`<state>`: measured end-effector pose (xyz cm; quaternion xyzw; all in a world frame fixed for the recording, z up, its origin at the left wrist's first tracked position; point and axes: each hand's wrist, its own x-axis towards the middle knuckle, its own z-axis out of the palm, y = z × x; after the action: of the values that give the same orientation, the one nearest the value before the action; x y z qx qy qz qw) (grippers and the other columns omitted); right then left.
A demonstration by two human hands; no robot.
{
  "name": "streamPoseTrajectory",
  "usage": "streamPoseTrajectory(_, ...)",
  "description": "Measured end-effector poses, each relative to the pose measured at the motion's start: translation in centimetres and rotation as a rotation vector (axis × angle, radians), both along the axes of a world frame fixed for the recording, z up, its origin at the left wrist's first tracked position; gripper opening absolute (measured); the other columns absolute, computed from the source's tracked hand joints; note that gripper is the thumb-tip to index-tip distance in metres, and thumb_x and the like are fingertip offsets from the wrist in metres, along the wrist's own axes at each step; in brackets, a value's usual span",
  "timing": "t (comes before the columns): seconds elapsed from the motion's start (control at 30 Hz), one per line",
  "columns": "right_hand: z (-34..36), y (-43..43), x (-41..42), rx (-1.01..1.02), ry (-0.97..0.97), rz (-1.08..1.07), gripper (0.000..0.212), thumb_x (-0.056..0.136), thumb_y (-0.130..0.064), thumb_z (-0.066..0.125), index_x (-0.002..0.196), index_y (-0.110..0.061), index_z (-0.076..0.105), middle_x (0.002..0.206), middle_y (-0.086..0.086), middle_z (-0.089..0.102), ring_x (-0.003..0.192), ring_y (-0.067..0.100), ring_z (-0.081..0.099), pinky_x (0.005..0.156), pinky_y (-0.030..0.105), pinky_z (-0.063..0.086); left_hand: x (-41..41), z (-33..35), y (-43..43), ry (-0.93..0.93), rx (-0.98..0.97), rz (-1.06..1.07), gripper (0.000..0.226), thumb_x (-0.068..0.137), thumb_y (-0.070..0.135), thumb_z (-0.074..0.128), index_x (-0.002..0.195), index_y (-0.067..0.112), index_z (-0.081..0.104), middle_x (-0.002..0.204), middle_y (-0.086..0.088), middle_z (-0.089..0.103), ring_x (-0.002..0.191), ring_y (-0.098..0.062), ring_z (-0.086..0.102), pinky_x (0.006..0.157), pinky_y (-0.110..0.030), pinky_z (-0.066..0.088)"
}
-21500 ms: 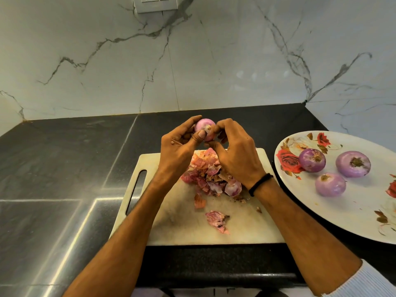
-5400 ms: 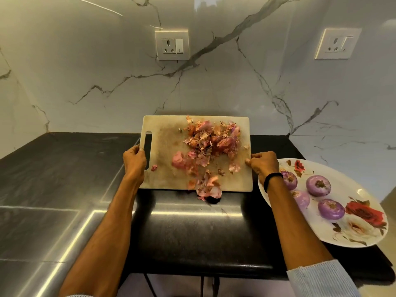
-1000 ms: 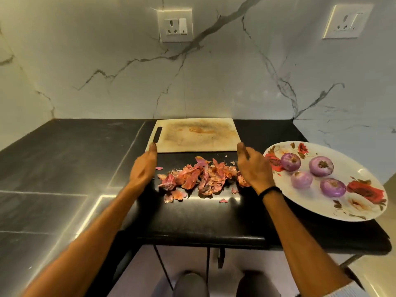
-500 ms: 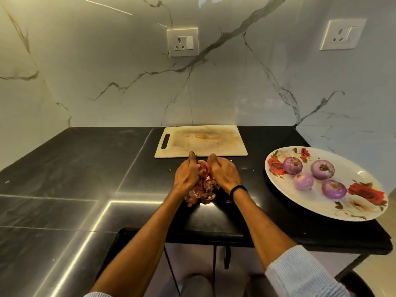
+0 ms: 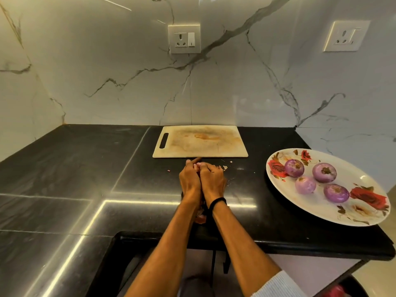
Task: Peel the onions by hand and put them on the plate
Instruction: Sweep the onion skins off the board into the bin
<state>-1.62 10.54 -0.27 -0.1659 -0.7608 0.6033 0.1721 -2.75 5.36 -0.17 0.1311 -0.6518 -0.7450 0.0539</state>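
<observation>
My left hand (image 5: 189, 180) and my right hand (image 5: 213, 180) are pressed together over the black counter, cupped around a bunch of pink onion peels (image 5: 200, 217). Most of the peels are hidden between my palms; a few show below my wrists. Several peeled purple onions (image 5: 294, 167) lie on the white floral plate (image 5: 355, 213) at the right. The bare cutting board (image 5: 200, 141) lies behind my hands, near the wall.
Small peel scraps (image 5: 224, 167) are scattered on the black counter (image 5: 64, 168) near my hands. The counter's front edge (image 5: 257, 243) runs just below my wrists. Two wall sockets (image 5: 184, 39) sit on the marble backsplash.
My hands swept the spread-out peels together and have closed tighter around the bunch, lifting it slightly off the counter. The board and plate stay put.
</observation>
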Motion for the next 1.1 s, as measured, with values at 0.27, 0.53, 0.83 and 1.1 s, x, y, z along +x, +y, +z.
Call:
streamPoseTrajectory(0.27, 0.3, -0.8, 0.5, -0.557, -0.097, -0.057, 0.015, 0.080, -0.038, 0.069, 0.075, -0.028, 0.080, 0.078, -0.004, 0.075, 0.081, 0.017, 0.072, 0.080, 0.041, 0.060, 0.4, 0.3, -0.2, -0.136, 0.404, -0.006, 0.046, 0.102, 0.037, 0.043, 0.091, 0.007, 0.075, 0.086, -0.012, 0.074, 0.078, -0.024, 0.069, 0.076, -0.036, 0.057)
streamPoseTrajectory(0.53, 2.6, 0.1, 1.0, -0.927, -0.073, -0.049, 0.020, 0.081, -0.016, 0.065, 0.088, -0.001, 0.075, 0.087, 0.016, 0.074, 0.074, 0.029, 0.070, 0.068, 0.038, 0.060, 1.0, 2.8, 0.7, -0.161, 0.638, 0.019, 0.036, 0.094, 0.029, 0.045, 0.071, 0.010, 0.065, 0.067, -0.008, 0.064, 0.059, -0.020, 0.062, 0.058, -0.029, 0.052)
streamPoseTrajectory(0.83, 7.7, 1.6, 3.3, -0.959, 0.077, -0.036, 0.021, 0.084, -0.014, 0.062, 0.095, 0.000, 0.074, 0.087, 0.015, 0.074, 0.077, 0.029, 0.071, 0.068, 0.036, 0.061, 2.3, 7.6, 2.4, -0.069, 0.663, -0.053, 0.027, 0.082, 0.026, 0.049, 0.066, 0.012, 0.066, 0.070, -0.009, 0.065, 0.061, -0.022, 0.062, 0.059, -0.030, 0.053)
streamPoseTrajectory(1.1, 11.5, 7.5, 10.1, -0.965, 0.219, -0.115, 0.019, 0.085, -0.017, 0.054, 0.080, -0.007, 0.069, 0.079, 0.011, 0.069, 0.066, 0.023, 0.067, 0.060, 0.029, 0.056, 8.8, 12.1, 8.6, -0.071, 0.671, -0.206, 0.029, 0.081, 0.020, 0.044, 0.057, 0.013, 0.060, 0.058, -0.007, 0.060, 0.056, -0.024, 0.056, 0.056, -0.028, 0.049)
